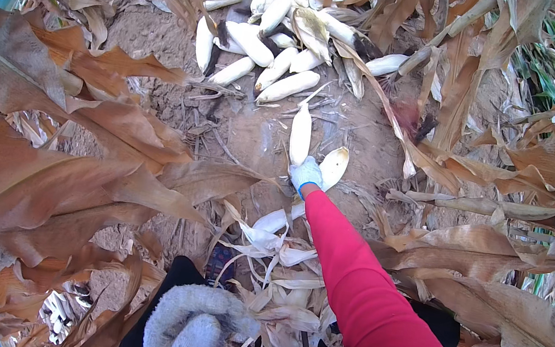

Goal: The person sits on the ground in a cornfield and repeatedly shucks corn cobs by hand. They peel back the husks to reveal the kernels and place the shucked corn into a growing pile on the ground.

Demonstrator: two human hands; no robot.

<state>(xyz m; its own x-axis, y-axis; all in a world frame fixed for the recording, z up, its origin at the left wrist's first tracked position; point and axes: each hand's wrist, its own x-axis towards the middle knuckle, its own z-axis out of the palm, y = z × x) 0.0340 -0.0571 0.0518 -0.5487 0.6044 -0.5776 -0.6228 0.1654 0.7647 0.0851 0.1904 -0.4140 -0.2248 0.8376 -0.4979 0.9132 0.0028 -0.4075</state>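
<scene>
My right hand [306, 173], in a white knit glove with a blue cuff, reaches forward over the soil. It is at the lower end of a pale ear of corn [301, 135] and appears to grip it. Another husk-covered ear [334, 165] lies just right of the hand, partly hidden by it. My left hand [201, 330], in a fuzzy white glove, is close to the camera at the bottom, its fingers curled; whether it holds anything is not visible. Peeled pale husks [267, 240] lie between my arm and left hand.
A pile of pale ears of corn [276, 10] lies ahead on bare soil. Dry brown corn leaves [61, 161] crowd the left side. More dry leaves and a fallen stalk [522, 211] extend on the right. Loose husks [293, 317] cover the ground near my legs.
</scene>
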